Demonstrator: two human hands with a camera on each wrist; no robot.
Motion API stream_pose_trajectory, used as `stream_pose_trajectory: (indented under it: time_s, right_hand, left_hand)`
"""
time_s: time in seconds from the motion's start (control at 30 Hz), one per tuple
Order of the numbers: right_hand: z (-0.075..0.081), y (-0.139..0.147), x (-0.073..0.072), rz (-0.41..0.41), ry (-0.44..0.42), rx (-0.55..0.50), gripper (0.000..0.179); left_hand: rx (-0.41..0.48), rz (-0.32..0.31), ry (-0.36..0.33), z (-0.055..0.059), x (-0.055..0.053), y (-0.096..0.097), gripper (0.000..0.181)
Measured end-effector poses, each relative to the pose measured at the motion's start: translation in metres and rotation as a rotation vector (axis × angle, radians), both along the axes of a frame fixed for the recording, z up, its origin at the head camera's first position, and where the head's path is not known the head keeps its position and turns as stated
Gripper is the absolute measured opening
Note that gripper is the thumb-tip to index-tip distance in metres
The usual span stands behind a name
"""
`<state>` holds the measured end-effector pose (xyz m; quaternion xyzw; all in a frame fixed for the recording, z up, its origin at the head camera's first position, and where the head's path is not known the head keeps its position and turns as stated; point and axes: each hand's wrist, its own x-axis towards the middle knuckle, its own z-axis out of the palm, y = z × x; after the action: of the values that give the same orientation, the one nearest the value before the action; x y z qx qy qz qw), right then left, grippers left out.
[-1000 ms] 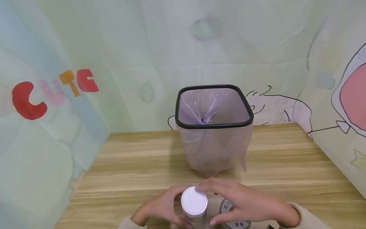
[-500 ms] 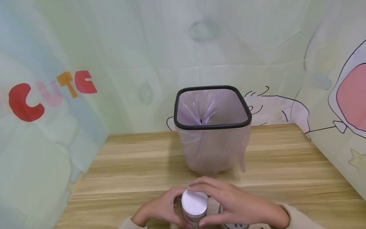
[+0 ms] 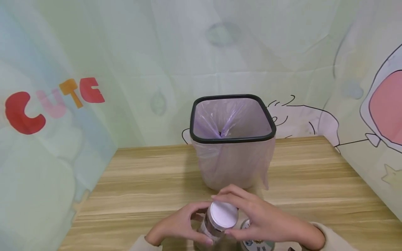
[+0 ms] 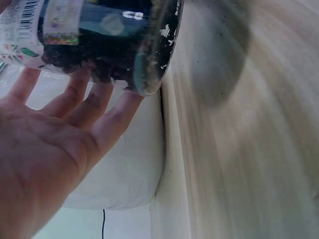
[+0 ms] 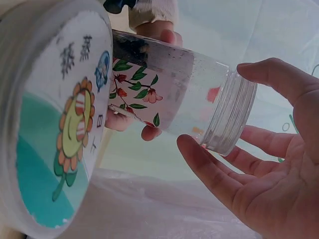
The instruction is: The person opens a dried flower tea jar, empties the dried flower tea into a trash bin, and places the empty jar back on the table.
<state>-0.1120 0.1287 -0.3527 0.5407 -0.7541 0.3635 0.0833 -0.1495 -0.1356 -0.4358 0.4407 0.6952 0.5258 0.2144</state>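
A clear jar (image 3: 208,228) with dark dried contents and a flower-printed label leans to the right at the table's front. My left hand (image 3: 176,223) grips its body, thumb on the near side and fingers on the far side. Those fingers (image 4: 75,99) support the jar's side in the left wrist view, its base raised off the table. Around the pale lid (image 3: 224,214), my right hand (image 3: 267,219) holds the rim between thumb and fingertips. Beneath that hand stands a round tub (image 5: 60,124) with a sunflower cartoon on its top, partly hidden in the head view.
Behind the hands stands a bin (image 3: 232,164) with a black rim, lined with a thin purple bag. The wood-grain table (image 3: 150,174) meets a printed fabric backdrop (image 3: 150,69) at the back and sides.
The jar stood upright before; now it is lifted, tilted and shifted slightly right. My right fingers have moved with its lid, while my left hand keeps hold of the body.
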Motion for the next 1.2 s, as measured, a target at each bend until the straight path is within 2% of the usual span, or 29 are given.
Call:
stream_pose_trajectory:
  time_s: [0.13,0.4,0.6,0.83,1.03,1.2]
  right_hand:
    - [0.001,0.001,-0.002,-0.013,0.000,0.001,0.065]
    - [0.003,0.007,-0.006,-0.064,-0.030,0.031,0.074]
    - [0.005,0.010,-0.008,-0.069,-0.025,0.039,0.077]
    - [0.004,0.009,-0.012,-0.091,0.026,0.004,0.067]
    - [0.005,0.010,-0.014,-0.125,-0.048,-0.007,0.060]
    - [0.008,0.013,-0.017,-0.109,-0.011,-0.006,0.058]
  left_hand:
    - [0.002,0.014,0.031,0.003,-0.002,-0.001,0.066]
    - [0.006,0.049,0.013,0.008,-0.007,0.001,0.067]
    - [0.010,0.072,0.044,0.010,-0.009,0.003,0.065]
    - [-0.029,0.136,0.103,0.012,-0.008,0.004,0.066]
    - [-0.058,0.176,0.123,0.015,-0.010,0.005,0.066]
    - [-0.071,0.190,0.156,0.018,-0.012,0.007,0.067]
